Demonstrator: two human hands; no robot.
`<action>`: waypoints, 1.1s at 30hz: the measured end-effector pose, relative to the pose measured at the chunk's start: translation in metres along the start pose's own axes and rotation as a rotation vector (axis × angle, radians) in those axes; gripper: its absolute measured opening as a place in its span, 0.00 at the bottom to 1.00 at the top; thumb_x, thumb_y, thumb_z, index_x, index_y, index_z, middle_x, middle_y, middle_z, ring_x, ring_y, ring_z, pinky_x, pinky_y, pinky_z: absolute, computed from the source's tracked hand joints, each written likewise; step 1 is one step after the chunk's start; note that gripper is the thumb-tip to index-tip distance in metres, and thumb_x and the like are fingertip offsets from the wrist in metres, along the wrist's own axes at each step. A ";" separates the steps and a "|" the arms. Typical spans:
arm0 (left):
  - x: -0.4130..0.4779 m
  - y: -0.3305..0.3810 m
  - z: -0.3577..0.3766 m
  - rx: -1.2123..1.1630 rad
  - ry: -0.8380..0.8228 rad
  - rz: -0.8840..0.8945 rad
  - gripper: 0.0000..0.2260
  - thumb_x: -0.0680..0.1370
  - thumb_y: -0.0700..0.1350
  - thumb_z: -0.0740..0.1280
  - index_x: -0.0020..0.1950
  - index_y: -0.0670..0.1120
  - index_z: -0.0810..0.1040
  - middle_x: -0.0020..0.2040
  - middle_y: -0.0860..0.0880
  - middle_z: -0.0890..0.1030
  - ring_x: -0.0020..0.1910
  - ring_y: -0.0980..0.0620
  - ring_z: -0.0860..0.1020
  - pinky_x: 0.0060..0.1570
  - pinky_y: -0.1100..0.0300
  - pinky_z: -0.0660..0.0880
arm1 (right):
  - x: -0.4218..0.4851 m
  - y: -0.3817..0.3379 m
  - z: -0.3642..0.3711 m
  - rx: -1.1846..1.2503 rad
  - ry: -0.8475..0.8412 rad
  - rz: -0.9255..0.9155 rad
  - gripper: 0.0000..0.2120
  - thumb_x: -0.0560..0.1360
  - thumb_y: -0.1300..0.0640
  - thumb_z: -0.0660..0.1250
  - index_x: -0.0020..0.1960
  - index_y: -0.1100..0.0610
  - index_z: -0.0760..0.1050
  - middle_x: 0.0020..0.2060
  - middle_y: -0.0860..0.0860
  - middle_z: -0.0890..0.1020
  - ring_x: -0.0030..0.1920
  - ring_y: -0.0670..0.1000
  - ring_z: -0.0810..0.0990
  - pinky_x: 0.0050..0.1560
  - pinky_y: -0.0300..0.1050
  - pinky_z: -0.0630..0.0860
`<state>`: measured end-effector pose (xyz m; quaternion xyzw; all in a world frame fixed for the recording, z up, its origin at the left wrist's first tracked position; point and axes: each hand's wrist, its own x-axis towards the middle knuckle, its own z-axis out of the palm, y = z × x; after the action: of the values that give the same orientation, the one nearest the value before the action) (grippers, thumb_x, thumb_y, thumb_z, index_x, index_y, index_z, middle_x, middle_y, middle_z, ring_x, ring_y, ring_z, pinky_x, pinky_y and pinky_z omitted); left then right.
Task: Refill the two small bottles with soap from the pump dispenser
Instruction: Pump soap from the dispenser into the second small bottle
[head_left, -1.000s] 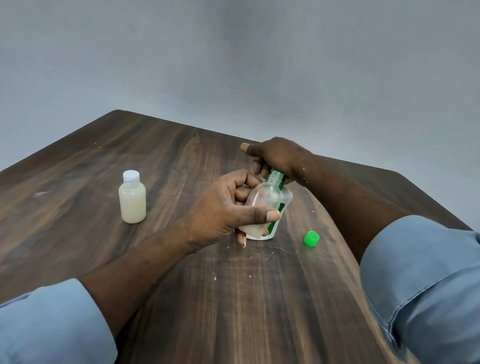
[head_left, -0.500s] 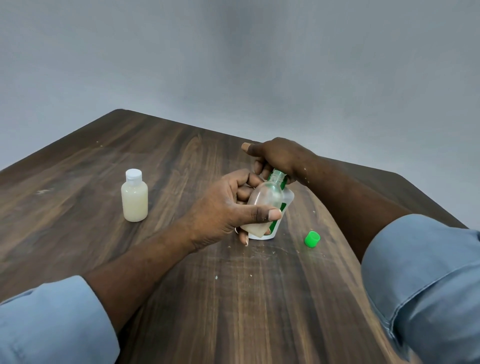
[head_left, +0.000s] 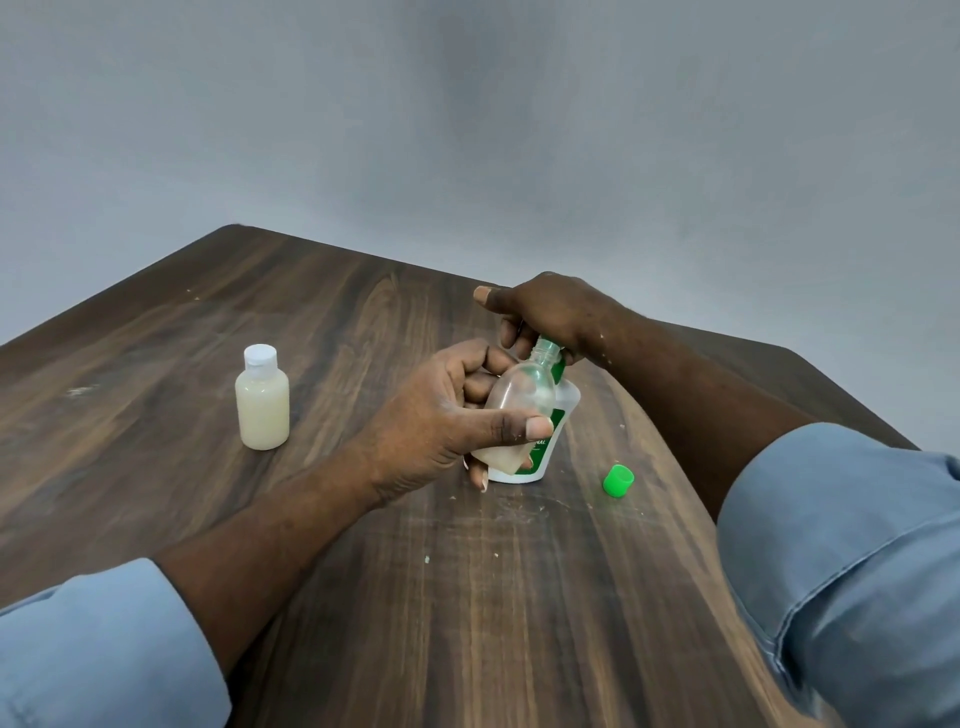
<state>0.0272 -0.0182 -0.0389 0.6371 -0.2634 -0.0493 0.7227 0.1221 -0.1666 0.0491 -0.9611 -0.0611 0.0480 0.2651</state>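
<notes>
Hands were seen over a dark wood counter (head_left: 363, 597). The clear small bottle (head_left: 519, 402), uncapped and tilted, was clasped in the left hand (head_left: 441, 421), thumb across its front; a little pale soap sat at its bottom. The pump dispenser (head_left: 558, 415), white with a green label, was stood right behind it, and its top was covered by the right hand (head_left: 550, 312), grip closed down over the pump. A green cap (head_left: 618, 480) was left on the counter, to the right. A second small bottle (head_left: 262, 402), white-capped and filled with soap, was stood upright well apart on the left.
</notes>
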 end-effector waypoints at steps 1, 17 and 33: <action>0.000 -0.001 0.000 -0.001 -0.002 -0.004 0.19 0.72 0.44 0.78 0.58 0.41 0.75 0.48 0.34 0.86 0.42 0.31 0.85 0.26 0.57 0.80 | 0.000 0.001 0.002 0.001 -0.007 0.005 0.27 0.79 0.33 0.62 0.41 0.56 0.81 0.37 0.55 0.82 0.35 0.54 0.77 0.37 0.46 0.72; 0.001 -0.004 -0.002 -0.100 -0.031 -0.023 0.22 0.71 0.47 0.79 0.59 0.41 0.76 0.52 0.32 0.85 0.45 0.26 0.83 0.29 0.57 0.79 | 0.001 0.001 -0.001 -0.010 -0.003 -0.016 0.28 0.79 0.33 0.62 0.41 0.57 0.82 0.37 0.55 0.82 0.35 0.53 0.77 0.36 0.44 0.72; 0.000 -0.004 -0.005 -0.191 -0.058 -0.027 0.20 0.74 0.47 0.77 0.60 0.40 0.77 0.54 0.35 0.86 0.39 0.44 0.85 0.27 0.60 0.78 | 0.002 0.001 -0.002 -0.043 0.014 -0.052 0.29 0.80 0.33 0.61 0.41 0.57 0.82 0.37 0.55 0.83 0.34 0.53 0.78 0.37 0.45 0.74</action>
<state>0.0304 -0.0142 -0.0433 0.5673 -0.2696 -0.1022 0.7714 0.1245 -0.1683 0.0507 -0.9650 -0.0851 0.0328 0.2459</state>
